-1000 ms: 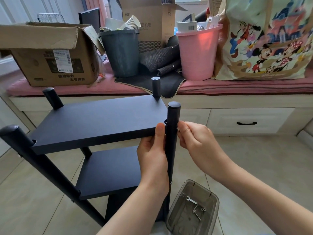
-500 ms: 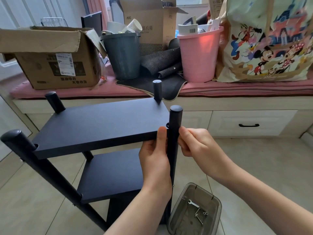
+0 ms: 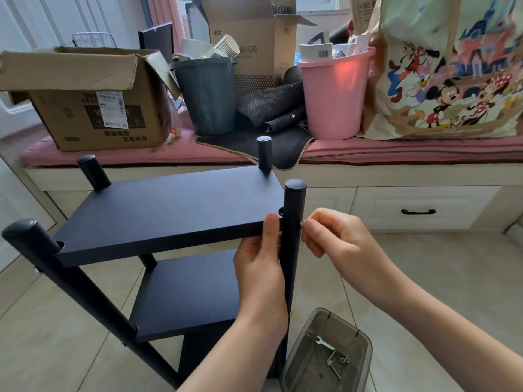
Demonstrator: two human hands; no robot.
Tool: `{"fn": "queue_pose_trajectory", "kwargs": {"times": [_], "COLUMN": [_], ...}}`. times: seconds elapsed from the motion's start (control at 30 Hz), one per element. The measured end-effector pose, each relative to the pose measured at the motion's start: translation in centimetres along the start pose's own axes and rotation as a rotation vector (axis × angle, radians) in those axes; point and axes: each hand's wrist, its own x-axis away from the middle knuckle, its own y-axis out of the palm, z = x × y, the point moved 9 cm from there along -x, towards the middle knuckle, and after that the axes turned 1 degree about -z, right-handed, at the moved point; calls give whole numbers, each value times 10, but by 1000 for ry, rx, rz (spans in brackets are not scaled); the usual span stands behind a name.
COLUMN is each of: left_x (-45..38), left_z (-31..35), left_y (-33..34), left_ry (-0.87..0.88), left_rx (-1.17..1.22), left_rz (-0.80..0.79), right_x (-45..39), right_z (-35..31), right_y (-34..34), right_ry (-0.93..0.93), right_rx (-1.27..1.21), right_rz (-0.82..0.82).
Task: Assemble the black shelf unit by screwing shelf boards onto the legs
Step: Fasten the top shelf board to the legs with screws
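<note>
At the near right leg [image 3: 293,250], the left hand [image 3: 261,274] grips the top board [image 3: 175,210] against it, while the right hand [image 3: 336,239] pinches a screw [image 3: 302,222] at the leg's side (probably starting it). Next it needs straight turning into the hole.

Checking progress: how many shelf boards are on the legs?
2. The top board is level with the left hand; the lower board sits beneath it. Any further down would be hidden.
</note>
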Motion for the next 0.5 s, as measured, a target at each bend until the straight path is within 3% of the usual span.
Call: {"fn": "queue_pose_trajectory", "kwargs": {"times": [0.13,0.33,0.43,0.5], "left_x": [0,0,0,0], "left_z": [1,3,4,5], "left_y": [1,4,5,4], "left_ry": [0,5,18,28], "left_rx": [5,2,9,17], "left_rz": [-11,-32,-42,-41], "right_x": [0,13,15,12], "right_z": [6,27,27,26], "right_y": [1,26,29,23], "right_ry": [75,482,510,438], "right_rx": [-60,-532,-584,-479], "right_rz": [-16,-174,-192,-154]}}
